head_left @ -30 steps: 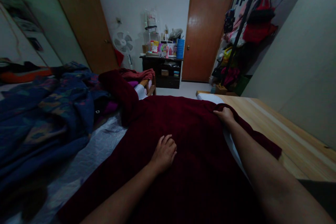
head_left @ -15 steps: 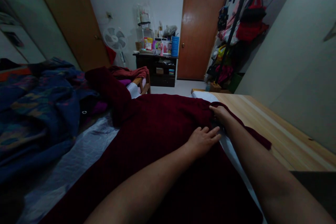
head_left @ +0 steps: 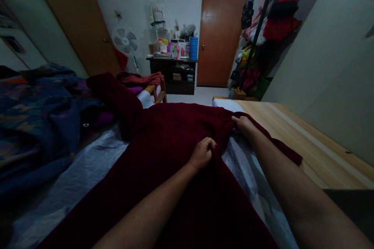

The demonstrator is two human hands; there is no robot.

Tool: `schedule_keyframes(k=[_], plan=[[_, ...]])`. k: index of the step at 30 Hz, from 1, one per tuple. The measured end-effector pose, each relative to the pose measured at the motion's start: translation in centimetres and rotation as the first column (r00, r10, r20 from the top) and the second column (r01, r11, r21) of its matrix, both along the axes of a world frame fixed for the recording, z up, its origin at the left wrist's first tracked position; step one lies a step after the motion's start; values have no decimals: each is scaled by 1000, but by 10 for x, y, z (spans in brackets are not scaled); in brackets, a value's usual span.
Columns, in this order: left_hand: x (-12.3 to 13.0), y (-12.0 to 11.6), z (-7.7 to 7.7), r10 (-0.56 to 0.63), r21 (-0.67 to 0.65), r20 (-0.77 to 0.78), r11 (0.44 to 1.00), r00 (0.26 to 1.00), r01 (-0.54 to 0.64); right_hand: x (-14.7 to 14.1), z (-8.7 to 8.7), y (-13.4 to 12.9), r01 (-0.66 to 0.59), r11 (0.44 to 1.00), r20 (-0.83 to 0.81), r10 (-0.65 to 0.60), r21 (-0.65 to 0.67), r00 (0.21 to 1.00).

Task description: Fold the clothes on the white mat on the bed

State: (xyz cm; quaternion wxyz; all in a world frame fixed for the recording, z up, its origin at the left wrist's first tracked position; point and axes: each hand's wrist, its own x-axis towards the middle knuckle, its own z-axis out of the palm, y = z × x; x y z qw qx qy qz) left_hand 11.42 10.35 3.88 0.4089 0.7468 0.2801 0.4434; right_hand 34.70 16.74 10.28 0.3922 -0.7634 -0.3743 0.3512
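A dark maroon long-sleeved garment [head_left: 172, 136] lies spread over a bed with a pale quilted cover [head_left: 96, 167]. My left hand [head_left: 203, 151] is closed on the garment's right side edge, drawing the cloth inward so the pale cover shows beside it. Farther up, my right hand [head_left: 241, 123] pinches the cloth near the right sleeve. That sleeve reaches out over the light wooden board on the right. The other sleeve lies folded toward the clothes on the left.
A heap of blue patterned clothing [head_left: 43, 124] lies on the left. The wooden board [head_left: 292, 132] runs along the right wall. Beyond the bed stand a dark cabinet [head_left: 172, 76], a white fan [head_left: 126, 41] and a wooden door [head_left: 217, 31]. Bags [head_left: 280, 23] hang at the back right.
My left hand has gone from lying flat with fingers spread to gripping the garment's edge. It has pulled that edge leftward, baring more of the cover. My right hand keeps its pinch.
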Motion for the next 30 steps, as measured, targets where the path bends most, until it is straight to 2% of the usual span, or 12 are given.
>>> schedule_keyframes(k=[3,6,8,11,13,15,17,20,22,26,28,30], plan=[[4,-1,-5,2,-28,11,1000,1000,-2,-5,5,-9,-37,999,-82,37,5,996],[8,-7,-4,6,13,-31,1000,1000,-5,-10,6,-20,-136,990,-124,131,-32,984],[10,-12,0,-6,71,-89,997,996,12,-14,2,-25,-170,983,-63,165,-71,984],[7,-20,7,46,208,-233,978,971,3,-20,-5,-26,-120,990,78,125,-74,989],[-1,-19,7,182,322,-383,945,906,-54,-22,-9,-22,-80,996,142,85,-43,986],[-14,-13,1,321,394,-545,913,775,-101,-24,-10,-18,-46,999,219,47,-10,975],[-29,-4,-9,363,383,-689,917,627,-110,-26,-7,-16,-24,1000,305,19,14,952],[-47,3,-25,330,339,-798,938,504,-78,-29,-4,-18,-10,999,419,-6,36,908],[-53,3,-30,341,360,-802,931,490,-57,-29,-5,-24,-33,999,544,25,6,838],[-57,1,-29,350,372,-790,926,503,-60,-26,-12,-37,-87,981,774,191,-174,604],[-58,-1,-25,343,351,-793,933,503,-81,-24,-16,-39,-78,975,785,213,-207,582],[-58,-7,-18,369,359,-785,926,497,-121,-22,-17,-38,-59,977,765,198,-206,613]])
